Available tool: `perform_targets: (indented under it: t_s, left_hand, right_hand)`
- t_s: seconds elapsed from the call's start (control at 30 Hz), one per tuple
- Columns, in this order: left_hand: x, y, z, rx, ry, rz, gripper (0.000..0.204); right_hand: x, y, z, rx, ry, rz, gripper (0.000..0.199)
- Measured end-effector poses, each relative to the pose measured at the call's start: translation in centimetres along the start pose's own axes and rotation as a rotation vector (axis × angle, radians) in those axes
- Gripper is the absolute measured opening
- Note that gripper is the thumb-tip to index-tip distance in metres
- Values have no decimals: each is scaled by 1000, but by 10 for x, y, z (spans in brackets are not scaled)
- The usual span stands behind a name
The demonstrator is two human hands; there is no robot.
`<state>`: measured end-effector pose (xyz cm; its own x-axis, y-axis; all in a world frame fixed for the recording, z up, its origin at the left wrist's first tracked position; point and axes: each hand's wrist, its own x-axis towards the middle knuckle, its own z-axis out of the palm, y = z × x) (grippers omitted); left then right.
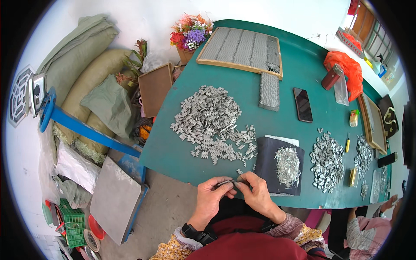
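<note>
nearest, a dark red garment [247, 248] spans the lower edge, with a black band [197, 235] around the left wrist. just beyond it, the left hand [209, 200] and the right hand [259, 195] meet at the near edge of the green worktop [242, 121]. the fingers of both are drawn in narrow, thumbs bent, pinching a small dark piece [234, 182] between them; its shape is mostly hidden by the fingertips. off to the right, another person [368, 238] is partly in view beside the worktop.

just past the right hand lies a dark cloth [266, 162] with a pile of thin silvery pins [287, 167] on it. right of the cloth is a heap of small metal pieces [327, 162], and near that a yellow-handled tool [348, 143]. beyond the left hand spreads a larger heap of grey metal links [206, 119], some strewn toward the cloth.

farther on, a dark phone [303, 105] lies right of a strip of grey rows [269, 92], which runs out from the near edge of a wood-framed tray [234, 67] filled with similar rows. a red plastic bag [346, 69] sits near the wall, behind a dark red canister [331, 77]. colourful flowers [190, 34] stand left of the tray.
</note>
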<state>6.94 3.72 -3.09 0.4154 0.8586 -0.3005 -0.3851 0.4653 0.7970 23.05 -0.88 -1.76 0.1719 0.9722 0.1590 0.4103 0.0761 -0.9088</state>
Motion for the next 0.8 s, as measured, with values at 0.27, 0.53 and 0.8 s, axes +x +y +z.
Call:
perform_targets:
  t_s: [0.27,0.53,0.8]
  left_hand:
    - [3,4,-4,-157,54,-124,18]
    - [1,4,-4,19,52,1,19]
    - [0,-4,-2,151,-62,80,14]
  right_hand:
    - [10,5,-6,-325,0,-471,13]
    - [1,1,-1,76,-40,82,15]
    - [-1,3,-3,106,-85,152,8]
